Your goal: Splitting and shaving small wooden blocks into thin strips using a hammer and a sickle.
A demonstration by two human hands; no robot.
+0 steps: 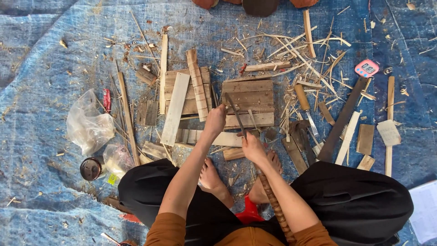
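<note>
One head-worn camera looks steeply down, from near, over the knees onto the tarp (41, 91).

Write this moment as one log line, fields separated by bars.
left hand: grips blade tip | right hand: grips blade | under: plank panel | floor: blue tarp

Rough pale wood planks (248, 98) and splinters on a matt blue woven plastic tarp (41, 68). Dark dull metal blade (235, 114). Crinkled clear plastic bag (88, 123), glossy. Pink plastic timer (366, 68) far right.
</note>
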